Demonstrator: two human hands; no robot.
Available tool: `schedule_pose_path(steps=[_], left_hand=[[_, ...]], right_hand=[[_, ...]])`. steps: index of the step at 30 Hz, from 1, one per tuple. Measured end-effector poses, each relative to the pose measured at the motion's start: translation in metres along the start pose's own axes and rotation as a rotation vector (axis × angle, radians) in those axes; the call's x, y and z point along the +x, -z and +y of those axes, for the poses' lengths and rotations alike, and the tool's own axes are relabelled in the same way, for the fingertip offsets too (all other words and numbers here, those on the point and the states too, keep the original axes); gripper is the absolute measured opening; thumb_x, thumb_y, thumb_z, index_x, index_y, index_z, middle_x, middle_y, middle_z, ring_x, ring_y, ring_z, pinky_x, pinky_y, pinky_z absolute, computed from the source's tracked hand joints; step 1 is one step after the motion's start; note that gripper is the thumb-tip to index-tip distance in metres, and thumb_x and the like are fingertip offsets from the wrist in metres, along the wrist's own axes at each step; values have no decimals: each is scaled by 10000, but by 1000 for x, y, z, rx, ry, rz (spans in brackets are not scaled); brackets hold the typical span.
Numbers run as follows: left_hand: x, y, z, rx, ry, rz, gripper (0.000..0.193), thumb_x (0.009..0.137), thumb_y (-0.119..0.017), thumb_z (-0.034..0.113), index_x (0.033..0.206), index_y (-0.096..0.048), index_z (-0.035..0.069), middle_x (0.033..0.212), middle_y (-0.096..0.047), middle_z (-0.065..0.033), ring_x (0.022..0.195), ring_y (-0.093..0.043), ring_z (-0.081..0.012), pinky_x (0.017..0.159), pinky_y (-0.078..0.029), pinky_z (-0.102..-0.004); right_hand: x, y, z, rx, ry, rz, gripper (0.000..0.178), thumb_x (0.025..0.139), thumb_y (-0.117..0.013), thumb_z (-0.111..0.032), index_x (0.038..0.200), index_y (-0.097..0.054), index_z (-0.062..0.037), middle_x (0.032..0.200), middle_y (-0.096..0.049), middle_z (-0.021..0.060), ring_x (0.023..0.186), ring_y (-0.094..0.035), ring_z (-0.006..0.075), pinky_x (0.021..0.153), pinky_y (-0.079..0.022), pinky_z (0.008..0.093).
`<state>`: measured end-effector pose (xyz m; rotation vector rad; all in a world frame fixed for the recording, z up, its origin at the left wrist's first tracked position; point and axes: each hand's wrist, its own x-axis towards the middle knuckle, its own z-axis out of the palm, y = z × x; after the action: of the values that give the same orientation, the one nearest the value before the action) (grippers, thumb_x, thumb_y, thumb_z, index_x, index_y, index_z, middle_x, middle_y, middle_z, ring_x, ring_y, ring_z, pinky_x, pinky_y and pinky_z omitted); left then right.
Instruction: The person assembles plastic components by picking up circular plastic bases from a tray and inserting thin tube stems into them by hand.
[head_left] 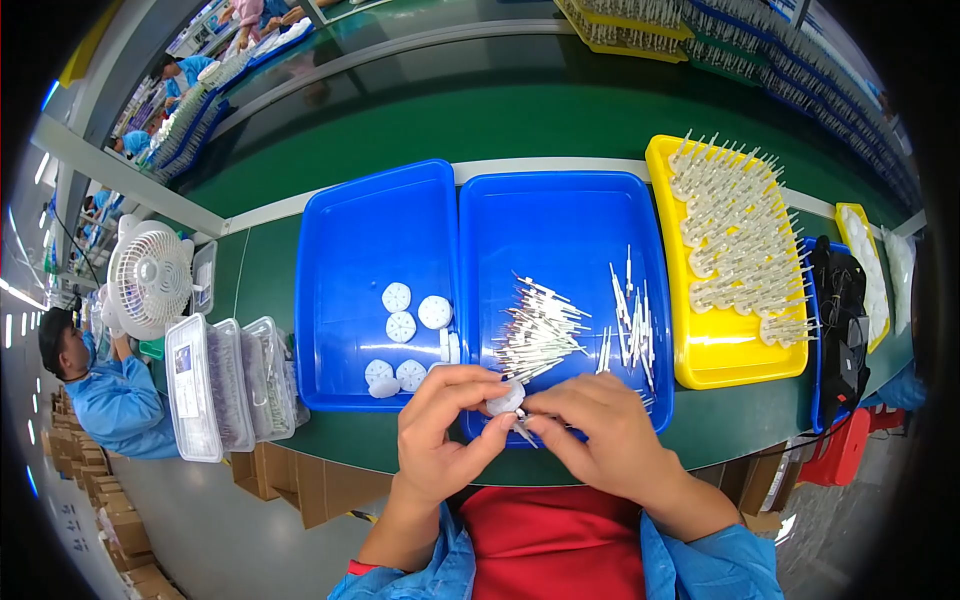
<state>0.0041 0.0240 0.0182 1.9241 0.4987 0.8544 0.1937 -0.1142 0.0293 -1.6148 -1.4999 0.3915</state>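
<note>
Between the thumb and fingers of my left hand [440, 440] is a small white round disc [506, 399], held over the near edge of the middle blue tray [555, 215]. My right hand [615, 430] pinches at the disc's right side. A thin white stick [525, 433] shows below the disc between the two hands; its far end is hidden by fingers. Just beyond them lies a pile of thin white sticks [540, 330], with a looser group of sticks [632, 320] to the right. Several white discs with holes [400, 327] rest in the left blue tray [375, 240].
On the right, a yellow tray [700, 362] holds rows of discs with sticks standing in them. Black bundled material [838, 310] lies past it. Left are lidded clear plastic boxes [196, 385] and a white fan [150, 275]. A co-worker in blue [115, 405] sits far left.
</note>
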Motion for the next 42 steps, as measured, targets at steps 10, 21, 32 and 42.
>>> schedule_pose_path(steps=[10, 21, 32, 42], left_hand=[[-10, -1, -12, -120, 112, 94, 168, 1026, -800, -80, 1176, -727, -59, 1264, -716, -185, 1130, -763, -234, 972, -640, -346], [-15, 1, -15, -200, 223, 166, 193, 1074, -780, -42, 1254, -710, -45, 1185, -775, -150, 970, -755, -142, 818, -609, -268], [-16, -7, -5, -357, 318, 30, 283, 1119, -698, -69, 1396, -638, -73, 1218, -781, -164, 1067, -794, -179, 903, -663, -310], [-16, -6, -3, -367, 281, 30, 290, 1112, -693, -88, 1402, -672, -98, 1247, -725, -149, 1125, -785, -201, 961, -648, -310]], right_hand=[[-3, 9, 16, -368, -61, -222, 148, 936, -828, -134, 1018, -724, -70, 995, -658, 100, 1004, -635, 329, 880, -524, 469], [2, -2, 18, -394, -78, -124, 152, 957, -810, -109, 1078, -728, -71, 1062, -648, 119, 1027, -625, 342, 896, -517, 469], [12, -2, 9, -45, 36, 41, 222, 975, -875, -142, 1151, -743, -118, 1056, -773, 46, 1042, -711, 286, 886, -469, 442], [9, 2, 12, -56, -25, 2, 162, 976, -895, -226, 1038, -792, -117, 930, -780, 13, 913, -706, 246, 824, -451, 429]])
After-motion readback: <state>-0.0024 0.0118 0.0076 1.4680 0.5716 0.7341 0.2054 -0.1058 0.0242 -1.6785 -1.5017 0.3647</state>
